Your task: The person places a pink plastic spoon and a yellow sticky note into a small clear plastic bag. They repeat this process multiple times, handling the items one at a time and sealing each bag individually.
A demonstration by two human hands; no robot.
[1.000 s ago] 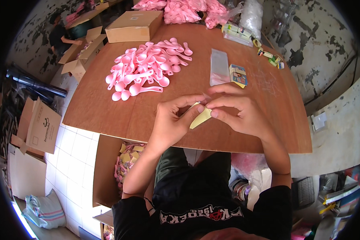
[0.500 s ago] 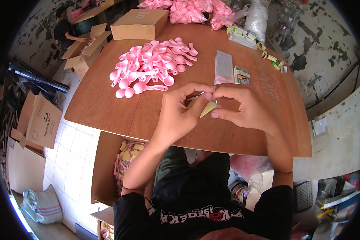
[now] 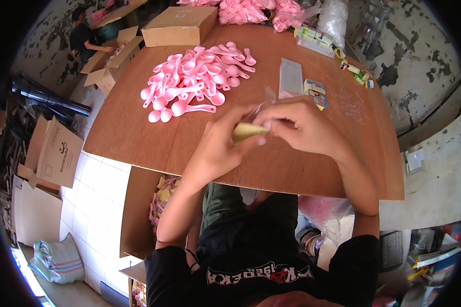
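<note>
My left hand [image 3: 221, 142] is closed on a pale yellow card [image 3: 248, 131], held just above the table. Clear plastic film [image 3: 267, 97] shows at the card's upper edge, and my right hand [image 3: 306, 125] pinches it there. The right fingertips are slightly smeared, and whether anything else lies in the film is hidden. Just beyond my right hand lie a stack of clear flat bags [image 3: 291, 77] and a small stack of printed cards [image 3: 315, 93]. Left of my hands is a heap of pink plastic scoops [image 3: 197, 82].
On the brown table [image 3: 302, 176] stand a closed carton [image 3: 180, 26] and bundles of pink scoops [image 3: 246, 11] at the back. Tape rolls [image 3: 362, 78] line the right edge. Below left is an open box [image 3: 138, 215] of packed pieces. A person [image 3: 84, 38] works at far left.
My hands have turned the yellow card more level and shifted slightly left. Clear film now sticks up above the fingers, and the right hand has moved over it.
</note>
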